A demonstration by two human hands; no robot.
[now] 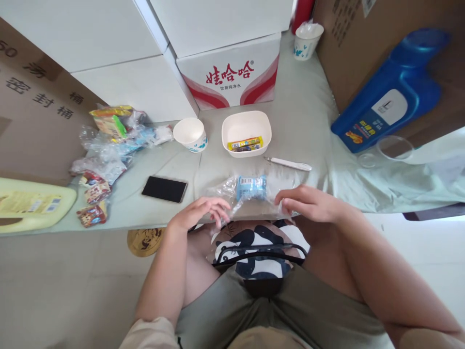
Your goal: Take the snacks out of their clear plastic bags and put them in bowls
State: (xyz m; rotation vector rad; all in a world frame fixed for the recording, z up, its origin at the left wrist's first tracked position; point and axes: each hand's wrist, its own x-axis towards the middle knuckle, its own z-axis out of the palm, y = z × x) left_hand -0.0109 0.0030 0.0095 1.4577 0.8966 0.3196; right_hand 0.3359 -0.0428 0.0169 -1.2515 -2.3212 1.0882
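A small blue packet point(251, 187) with a barcode lies near the table's front edge, in or on a crumpled clear plastic bag point(225, 190). At the bag's left side is my left hand point(203, 212), its fingers loosely apart and nothing visible in them. My right hand point(308, 202) is at the bag's right side, with the fingertips closed on the plastic. Behind the packet stands a white bowl point(247, 122) holding a few slim yellow and dark sachets point(245, 144). A white-handled craft knife point(288, 163) rests to the right of the bowl.
Left of the bowl are a paper cup point(190, 134), a phone point(164, 189) and a heap of wrappers point(119, 140). A yellow bottle point(36, 203) lies at far left. On the right, a large blue bottle point(392, 92) leans beside a clear plastic cup point(395, 147).
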